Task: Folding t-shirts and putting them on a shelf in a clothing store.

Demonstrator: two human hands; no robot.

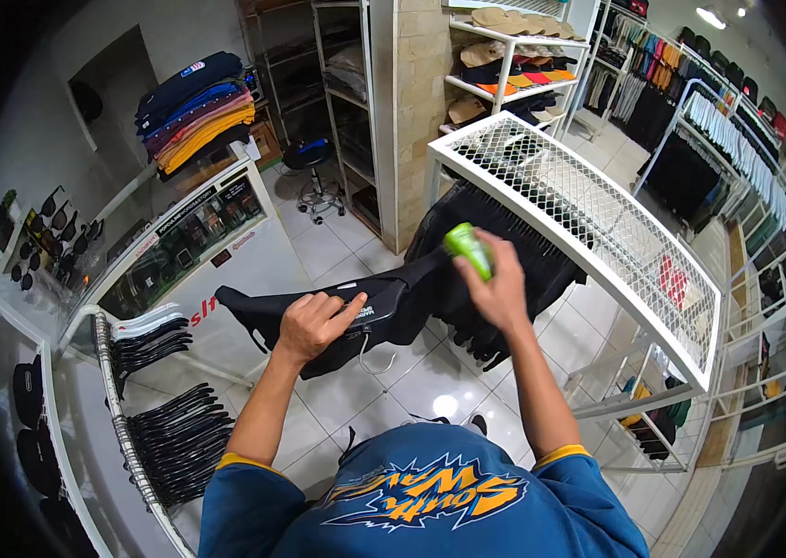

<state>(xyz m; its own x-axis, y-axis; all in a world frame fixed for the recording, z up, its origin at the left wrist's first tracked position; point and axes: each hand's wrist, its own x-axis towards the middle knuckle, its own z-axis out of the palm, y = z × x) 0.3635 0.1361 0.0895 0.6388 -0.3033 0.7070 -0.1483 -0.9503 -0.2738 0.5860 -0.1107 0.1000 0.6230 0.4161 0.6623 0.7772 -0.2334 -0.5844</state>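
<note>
In the head view, my left hand [310, 326] grips a black garment [403, 331] near its collar. The cloth hangs on a hanger whose metal hook [379, 368] points down towards me. Small white lettering shows inside the neck, partly covered by my fingers. My right hand [504, 286] holds a lime-green container [467, 250], possibly a small bottle, over the garment's far right part. Black clothes [504, 230] hang just behind that hand, and where the held garment ends against them is hard to tell.
A white rack with a mesh top [616, 202] stands at the right. Black hangers [180, 432] line a rail [114, 404] at the left. Beyond are a glass display counter [225, 279], folded shirts [194, 115], a wheeled stool [309, 164] and cap shelves [515, 45].
</note>
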